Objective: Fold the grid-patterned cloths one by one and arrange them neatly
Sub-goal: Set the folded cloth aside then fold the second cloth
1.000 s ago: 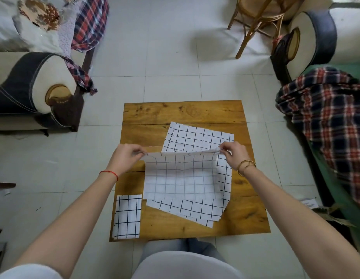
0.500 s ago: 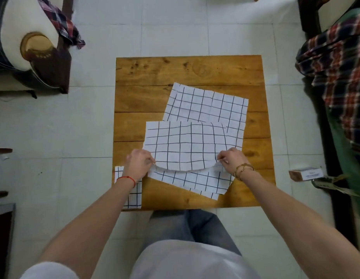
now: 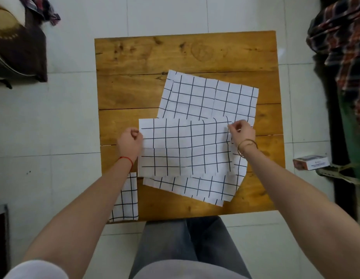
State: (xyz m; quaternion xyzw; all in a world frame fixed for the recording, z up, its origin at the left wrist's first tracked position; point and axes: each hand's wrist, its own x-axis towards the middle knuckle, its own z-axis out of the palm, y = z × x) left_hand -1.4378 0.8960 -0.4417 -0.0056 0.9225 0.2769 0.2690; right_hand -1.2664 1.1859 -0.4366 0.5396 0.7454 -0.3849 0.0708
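One small white cloth with a black grid, folded into a narrow rectangle [image 3: 125, 198], is lying at the near-left corner of the square wooden plank table [image 3: 185, 55], so by my judgement one cloth is finished. The white grid-patterned cloth being folded [image 3: 185, 148] is lying at the table's middle, atop a spread pile of more white grid cloths [image 3: 207, 97] that reaches toward the table's far-right part; these are waiting unfolded, though I cannot tell how many. The left hand [image 3: 129, 142] is curling closed, pinching the top cloth's left edge. The right hand [image 3: 241, 132] is pinching its far-right corner, fingers bent, wrist angled inward. Both forearms are stretching out over the table's near edge.
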